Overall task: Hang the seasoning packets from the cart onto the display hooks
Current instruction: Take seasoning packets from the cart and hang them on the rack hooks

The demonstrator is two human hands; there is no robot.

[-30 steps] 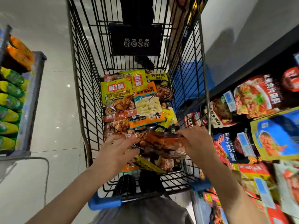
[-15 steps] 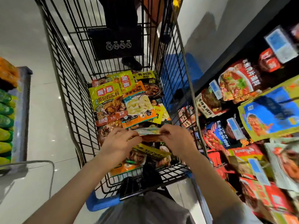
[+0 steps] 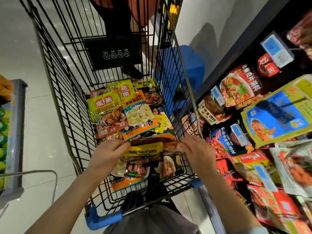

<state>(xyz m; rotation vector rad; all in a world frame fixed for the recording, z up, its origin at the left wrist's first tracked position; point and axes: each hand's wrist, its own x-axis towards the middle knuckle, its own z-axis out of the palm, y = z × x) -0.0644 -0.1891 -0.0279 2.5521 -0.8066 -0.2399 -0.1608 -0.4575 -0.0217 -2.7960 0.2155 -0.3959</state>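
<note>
My left hand (image 3: 108, 153) and right hand (image 3: 196, 152) pinch a packet bundle (image 3: 148, 147) over the cart (image 3: 70, 105); light, floppy, slick; I'd grip top edges; hooks at 3 o'clock.

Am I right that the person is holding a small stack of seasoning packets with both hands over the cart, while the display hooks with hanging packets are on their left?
Not quite: the display hooks with hanging packets are on the person's right, as the head view shows. The rest holds: the left hand and right hand grip a small stack of seasoning packets over the cart.
</note>
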